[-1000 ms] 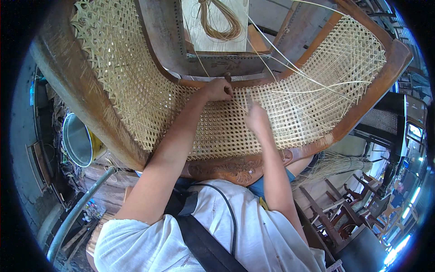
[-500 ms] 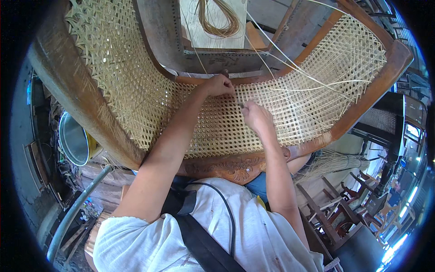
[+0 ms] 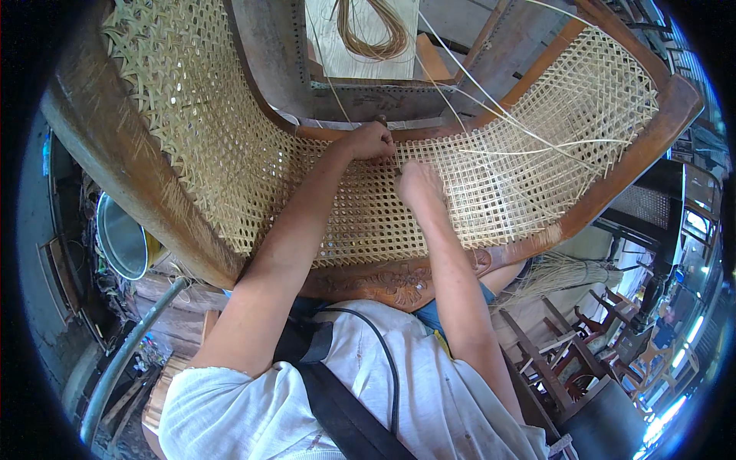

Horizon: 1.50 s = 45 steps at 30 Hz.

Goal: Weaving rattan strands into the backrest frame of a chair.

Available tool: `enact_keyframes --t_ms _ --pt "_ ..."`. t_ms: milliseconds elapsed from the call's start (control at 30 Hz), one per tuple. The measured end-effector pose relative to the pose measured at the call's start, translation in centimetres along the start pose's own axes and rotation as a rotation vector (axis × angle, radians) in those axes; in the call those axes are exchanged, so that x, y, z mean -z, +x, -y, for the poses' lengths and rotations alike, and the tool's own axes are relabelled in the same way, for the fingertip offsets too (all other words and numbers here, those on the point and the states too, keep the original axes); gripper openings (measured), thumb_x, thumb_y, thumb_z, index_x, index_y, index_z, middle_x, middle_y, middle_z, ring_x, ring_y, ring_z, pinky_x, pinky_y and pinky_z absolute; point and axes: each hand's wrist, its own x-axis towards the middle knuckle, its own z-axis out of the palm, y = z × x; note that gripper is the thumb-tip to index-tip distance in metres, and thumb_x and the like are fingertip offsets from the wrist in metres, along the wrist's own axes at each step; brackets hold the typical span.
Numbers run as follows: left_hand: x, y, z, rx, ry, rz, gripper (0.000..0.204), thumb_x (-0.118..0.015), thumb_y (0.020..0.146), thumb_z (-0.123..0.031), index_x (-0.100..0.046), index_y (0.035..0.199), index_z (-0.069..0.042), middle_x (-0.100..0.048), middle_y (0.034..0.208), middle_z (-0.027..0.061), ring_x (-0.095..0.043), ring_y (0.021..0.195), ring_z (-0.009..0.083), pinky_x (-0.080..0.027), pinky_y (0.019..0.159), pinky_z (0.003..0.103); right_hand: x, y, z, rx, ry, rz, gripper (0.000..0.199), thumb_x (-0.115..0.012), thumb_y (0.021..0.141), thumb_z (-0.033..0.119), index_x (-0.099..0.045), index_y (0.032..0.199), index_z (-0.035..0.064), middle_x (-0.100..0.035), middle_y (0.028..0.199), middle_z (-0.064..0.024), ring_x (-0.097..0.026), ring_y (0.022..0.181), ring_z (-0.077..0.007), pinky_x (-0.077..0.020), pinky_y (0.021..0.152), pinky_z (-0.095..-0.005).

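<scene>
A curved wooden chair frame lies before me, filled with woven cane webbing [image 3: 360, 218]. My left hand [image 3: 372, 142] is closed in a pinch at the far edge of the webbing, beside the inner wooden rail [image 3: 437, 133]. What lies between its fingertips is too small to make out. Just right of it and nearer to me, my right hand [image 3: 421, 184] is closed over the weave. A small dark tip shows at its fingers; the rest of that thing is hidden. Loose pale cane strands [image 3: 540, 141] cross the webbing on the right.
A coil of cane [image 3: 373, 38] lies on a pale board beyond the rail. The carved front rail [image 3: 383, 282] is close to my body. At left stand a metal pot [image 3: 123, 236] and a pipe [image 3: 130, 353]; at right, wooden chair frames [image 3: 548, 360] and a cane bundle [image 3: 563, 277].
My right hand has moved left and slightly away from me, closer to the left hand. The left hand has barely moved and stays pinched at the far edge.
</scene>
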Motion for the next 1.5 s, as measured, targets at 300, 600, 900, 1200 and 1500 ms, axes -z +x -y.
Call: enact_keyframes --t_ms 300,600,900,1200,1500 --pt "-0.6 0.7 0.8 -0.267 0.249 0.019 0.018 -0.068 0.083 -0.022 -0.070 0.086 -0.005 -0.070 0.080 0.0109 -0.064 0.071 0.0200 -0.050 0.068 0.037 0.3 0.2 -0.9 0.045 0.042 0.022 0.011 -0.060 0.087 0.005 -0.068 0.093 -0.0006 -0.069 0.096 -0.0182 -0.068 0.090 -0.0293 -0.0552 0.079 -0.0430" --pt "-0.5 3.5 3.7 -0.120 0.292 0.022 0.017 -0.059 0.085 -0.018 -0.063 0.080 -0.002 -0.068 0.076 0.0081 -0.062 0.068 0.0175 -0.050 0.064 0.035 1.0 2.0 -0.4 0.006 0.023 0.051 0.027 -0.063 0.082 0.008 -0.068 0.107 -0.0023 -0.068 0.112 -0.0217 -0.066 0.107 -0.0324 -0.0525 0.091 -0.0414" --pt "-0.9 1.7 0.9 -0.281 0.259 0.121 0.018 -0.071 0.078 -0.020 -0.069 0.082 -0.003 -0.070 0.083 0.0112 -0.065 0.072 0.0204 -0.051 0.067 0.037 0.3 1.0 -1.0 0.011 0.034 0.020 0.028 -0.060 0.083 0.007 -0.067 0.109 -0.0009 -0.067 0.113 -0.0218 -0.065 0.106 -0.0329 -0.0517 0.090 -0.0429" --pt "0.7 1.5 1.1 -0.189 0.178 0.046 0.014 -0.067 0.080 -0.016 -0.072 0.082 -0.003 -0.071 0.074 0.0087 -0.066 0.065 0.0159 -0.051 0.060 0.033 -0.5 1.3 -1.4 0.014 0.031 0.112 0.022 -0.061 0.087 0.011 -0.065 0.104 -0.0021 -0.068 0.105 -0.0196 -0.067 0.097 -0.0328 -0.0530 0.085 -0.0446" --pt "0.9 1.8 0.6 -0.105 0.196 0.107 0.019 -0.067 0.083 -0.016 -0.072 0.090 0.001 -0.073 0.077 0.0087 -0.068 0.071 0.0172 -0.052 0.065 0.035 0.3 1.1 -0.4 -0.001 -0.008 0.065 0.025 -0.059 0.085 0.007 -0.067 0.106 -0.0041 -0.066 0.112 -0.0245 -0.064 0.108 -0.0359 -0.0510 0.092 -0.0445"
